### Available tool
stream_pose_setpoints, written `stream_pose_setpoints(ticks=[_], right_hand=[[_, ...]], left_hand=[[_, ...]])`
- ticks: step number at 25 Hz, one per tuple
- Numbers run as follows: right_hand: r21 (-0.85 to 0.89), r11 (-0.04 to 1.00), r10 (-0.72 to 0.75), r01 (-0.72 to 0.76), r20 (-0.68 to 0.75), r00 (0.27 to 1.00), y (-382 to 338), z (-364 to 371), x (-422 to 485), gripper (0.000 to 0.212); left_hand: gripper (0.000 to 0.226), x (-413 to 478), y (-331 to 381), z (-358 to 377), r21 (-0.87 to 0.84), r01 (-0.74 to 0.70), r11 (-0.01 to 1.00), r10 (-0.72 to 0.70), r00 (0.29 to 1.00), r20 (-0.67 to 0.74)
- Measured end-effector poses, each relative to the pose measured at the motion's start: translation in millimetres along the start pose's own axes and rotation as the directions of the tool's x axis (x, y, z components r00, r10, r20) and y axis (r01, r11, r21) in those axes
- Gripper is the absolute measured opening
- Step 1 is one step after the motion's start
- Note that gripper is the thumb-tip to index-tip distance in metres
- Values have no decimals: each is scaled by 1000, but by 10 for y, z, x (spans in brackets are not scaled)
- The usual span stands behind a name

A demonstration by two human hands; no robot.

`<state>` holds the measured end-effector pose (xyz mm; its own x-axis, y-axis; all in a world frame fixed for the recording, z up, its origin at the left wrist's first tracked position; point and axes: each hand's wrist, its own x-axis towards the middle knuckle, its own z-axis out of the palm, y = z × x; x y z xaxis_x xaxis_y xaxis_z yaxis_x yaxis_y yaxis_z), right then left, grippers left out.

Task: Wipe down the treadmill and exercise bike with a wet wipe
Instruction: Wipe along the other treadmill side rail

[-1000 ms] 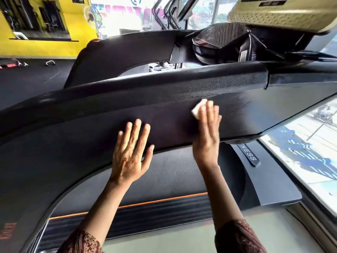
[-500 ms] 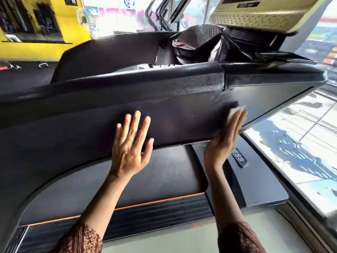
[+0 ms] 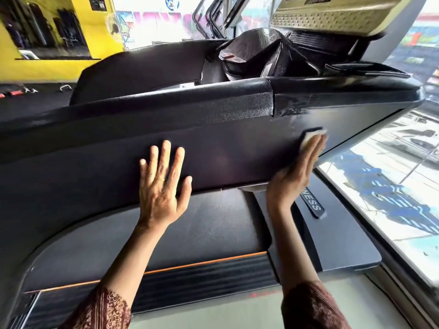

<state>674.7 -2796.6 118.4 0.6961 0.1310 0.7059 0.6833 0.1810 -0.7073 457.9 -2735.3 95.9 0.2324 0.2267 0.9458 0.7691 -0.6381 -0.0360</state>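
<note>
head view, down, close to treadmill (image 3: 213,148)

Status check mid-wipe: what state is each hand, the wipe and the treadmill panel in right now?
left hand: flat, fingers spread, resting on the panel.
right hand: fingers straight, pressing the wet wipe against the panel.
wet wipe: small white pad, mostly hidden under the right fingertips.
side panel: upright, with wet streaks just above the wipe, matte near the left hand.

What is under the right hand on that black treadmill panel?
A white wet wipe, pressed flat against the matte black treadmill side panel by the right hand. Only its top edge peeks out beyond the hand. The rest of it, and the panel beneath, is covered.
</note>
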Motion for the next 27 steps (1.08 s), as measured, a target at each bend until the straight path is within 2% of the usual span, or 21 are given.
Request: stream_pose_setpoints(ticks=[1,2,3,5,6,7,8,9,10,11,12,13,15,17,18,19,20,22,24,25,27], right_hand=[[-13,1000,-13,13,31,999,-53,40,-49,83],[-7,996,-88,89,124,988,-113,83,-186,84],[26,976,-215,215,265,940,-144,120,-392,83],[195,872,-481,450,520,706,-130,113,-739,71],[263,830,-547,492,559,623,-91,84,-753,66],[289,827,-557,482,536,634,-49,54,-659,65],[257,866,-501,430,460,733,-21,26,-517,69],[176,927,-372,330,333,867,-9,8,-345,74],[115,974,-214,196,174,961,-5,2,-148,78],[84,993,-84,80,46,995,7,6,5,80],[56,998,-13,15,-22,1000,9,29,72,83],[29,1000,-12,12,-32,999,-19,58,52,84],[11,984,-178,178,129,976,-39,118,-230,84],[118,912,-405,393,406,819,-21,120,-654,74],[192,874,-481,446,470,740,-11,96,-741,67],[243,856,-515,455,460,723,-15,75,-713,62],[246,871,-490,425,394,777,-38,65,-617,63],[165,958,-259,233,156,953,-163,70,-285,70],[143,990,-15,16,-13,1000,-300,149,-50,74],[122,993,3,-2,-9,1000,-378,207,-72,75],[118,977,-197,178,177,964,-490,332,-393,70]], left_hand=[[66,-4,18,14,1,8,1000,-8,1000,-7],[67,0,35,21,-1,19,1000,-19,1000,-7],[68,7,55,29,-8,26,1000,-26,1000,-2],[69,28,86,38,-21,18,1000,-18,1000,9],[69,38,94,46,-22,10,1000,-10,1000,10],[69,48,99,55,-22,6,1000,-6,1000,8],[68,53,98,61,-21,6,1000,-6,1000,5],[68,50,96,61,-18,4,1000,-4,1000,0],[67,42,94,63,-14,-2,1000,2,1000,-5],[66,29,93,63,-9,-10,1000,10,1000,-11],[65,26,89,65,-4,-16,1000,16,1000,-17],[64,29,88,70,1,-18,1000,18,1000,-21],[63,55,87,83,12,-17,1000,17,999,-31],[63,52,89,84,17,-18,1000,18,999,-35],[63,43,84,81,13,-22,1000,23,999,-36],[63,39,81,75,9,-25,1000,26,999,-35],[64,39,76,69,7,-23,1000,23,999,-31],[65,47,76,58,7,-7,1000,7,1000,-19],[65,50,81,39,7,-5,1000,5,1000,-12],[64,57,71,25,8,-17,1000,17,1000,-7],[63,50,9,-14,22,-51,998,51,999,7]])
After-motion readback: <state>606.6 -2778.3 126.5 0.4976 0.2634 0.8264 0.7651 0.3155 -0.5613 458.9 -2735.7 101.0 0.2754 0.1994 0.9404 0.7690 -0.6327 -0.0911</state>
